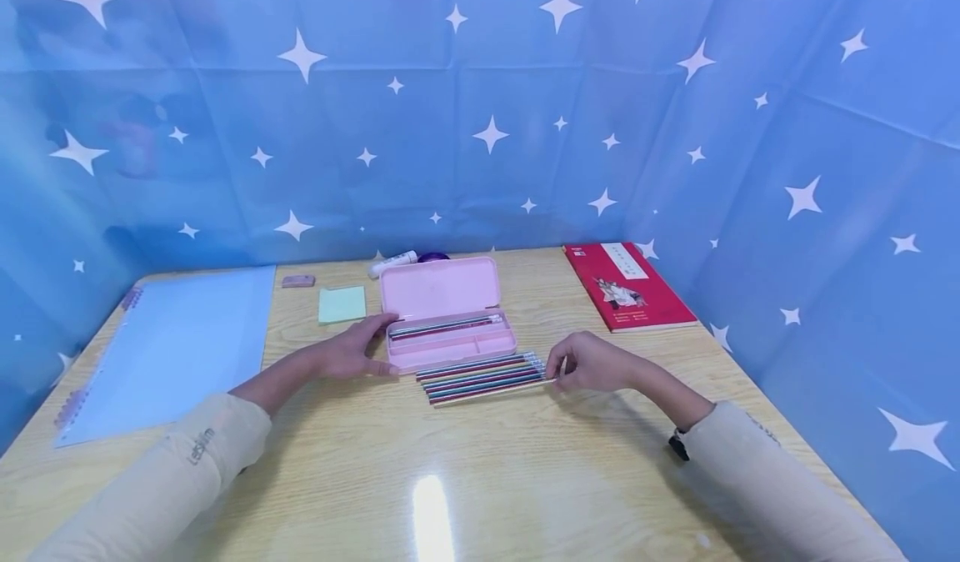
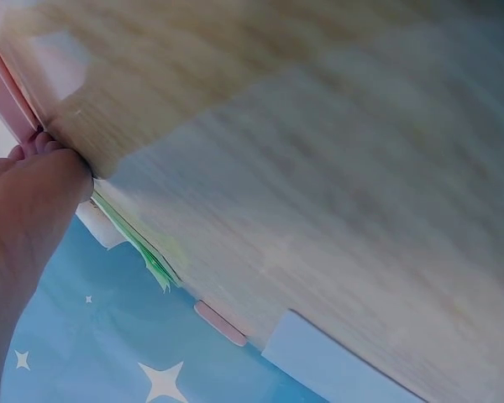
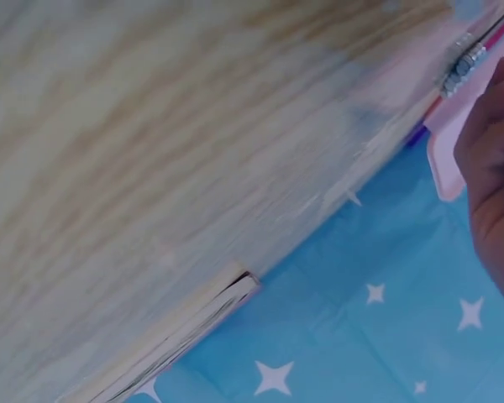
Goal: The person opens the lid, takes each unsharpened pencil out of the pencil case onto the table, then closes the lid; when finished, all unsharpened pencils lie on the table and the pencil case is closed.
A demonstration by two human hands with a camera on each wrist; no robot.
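A pink pencil case [image 1: 450, 346] lies with its lid [image 1: 440, 287] raised. Inside it are a few pencils [image 1: 442, 327] in the long far compartment. My left hand [image 1: 352, 349] holds the case's left end, thumb at the near corner and fingers at the far one. Just in front of the case, several striped pencils [image 1: 480, 375] lie side by side on the table. With thumb and fingers, my right hand [image 1: 592, 362] pinches the eraser end of the nearest, pale pencil [image 1: 495, 393]. The right wrist view shows that hand only at its edge; its fingertips are partly cut off.
Left of the case are a pale green sticky-note pad [image 1: 342, 304], a pink eraser [image 1: 298, 281] and a large light-blue sheet [image 1: 187, 337]. A white tube [image 1: 393, 263] lies behind the lid. A red book [image 1: 628, 285] sits at the back right, by the starry curtain [image 1: 491, 136].
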